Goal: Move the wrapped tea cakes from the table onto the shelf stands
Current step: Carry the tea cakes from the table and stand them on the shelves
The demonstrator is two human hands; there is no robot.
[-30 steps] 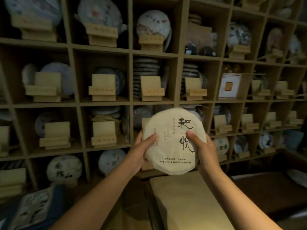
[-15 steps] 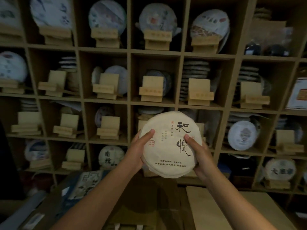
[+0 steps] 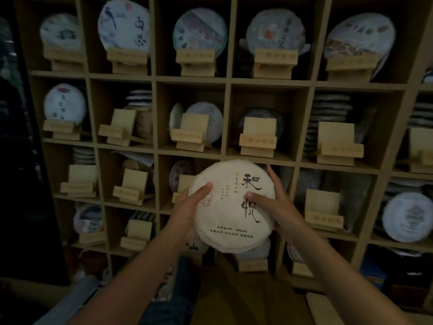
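fig. a wrapped tea cake was held face-out with both hands in front of a wooden shelf of square compartments, level with the third row from the top. the left hand gripped the left edge, thumb pressed flat on the printed front and the other fingers hidden behind. the right hand cupped the right edge, thumb on the front and the fingers curled over the upper right rim. both hands were closed firmly on the cake; neither was free. most compartments held a small wooden stand; several in the middle row, such as the one just above the cake, showed bare backrests, with other cakes stored behind them. the stand directly behind the cake was hidden, so whether it was free could not be told. to do the step well, the cake would likely need to stay upright, be brought to an empty stand, lowered until its bottom rim seated on the ledge, then leaned back on the rest before release. the paper wrap looked thin; a light, even grip would spare it.
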